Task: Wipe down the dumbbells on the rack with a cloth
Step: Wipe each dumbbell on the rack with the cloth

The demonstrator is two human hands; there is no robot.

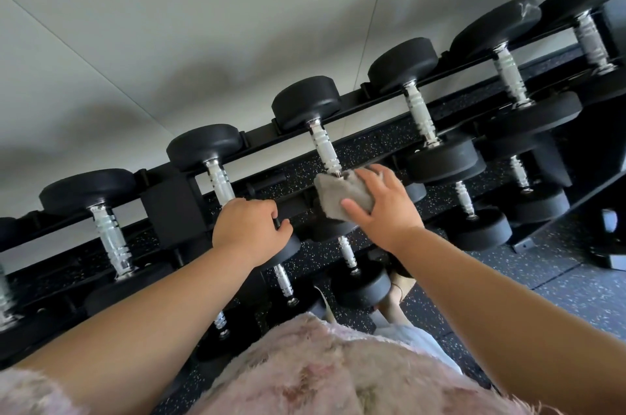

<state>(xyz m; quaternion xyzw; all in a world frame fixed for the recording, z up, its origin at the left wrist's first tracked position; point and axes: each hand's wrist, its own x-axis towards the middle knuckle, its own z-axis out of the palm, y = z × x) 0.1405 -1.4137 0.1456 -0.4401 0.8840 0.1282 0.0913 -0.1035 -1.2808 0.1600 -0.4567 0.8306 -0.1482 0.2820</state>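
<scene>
Pale wall panels fill the top of my feed, and below them the black rack (169, 208) runs tilted across the view, with dumbbells on its tiers. At far left, one dumbbell (108, 235) lies on the top tier, its chrome handle pointing toward me. Next along is the second dumbbell (221, 182). My left hand (249, 233) is on its near head, fingers curled down over the black rubber and gripping it. Just right of that, the grey cloth (340, 199) sits bunched on the near head of the middle dumbbell (324, 146), where handle meets head. My right hand (384, 211) clasps the cloth, thumb across its front and fingers wrapped over the top, pressing it down. Further right, larger dumbbells (508, 72) rest on the top tier. Speckled rubber floor (576, 296) shows at the right edge, and a fuzzy pink garment (321, 377) fills the bottom.
</scene>
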